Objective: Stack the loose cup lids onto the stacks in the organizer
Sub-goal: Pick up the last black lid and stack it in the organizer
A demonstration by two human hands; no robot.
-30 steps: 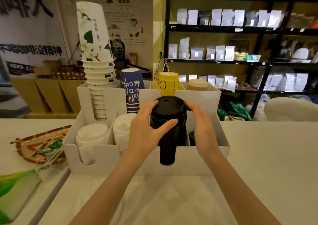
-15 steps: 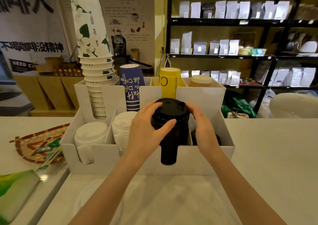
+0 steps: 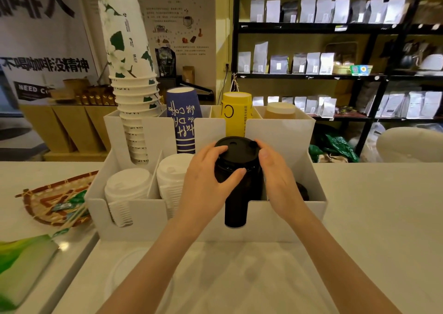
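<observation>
Both hands, left hand (image 3: pixel 206 181) and right hand (image 3: pixel 279 177), cup the black lid stack (image 3: pixel 236 169) in the organizer (image 3: pixel 287 215); lids likely light, thin, slippery; grip the rims.

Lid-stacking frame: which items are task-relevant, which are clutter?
Job:
black lid stack
left hand
right hand
white lid stacks
organizer

Lying about:
cup stacks
woven tray
green packet
shelf bags

Woven tray (image 3: pixel 51 195) at left, paper cup stacks (image 3: pixel 129 73), bagged shelves (image 3: pixel 311 64) behind.
</observation>
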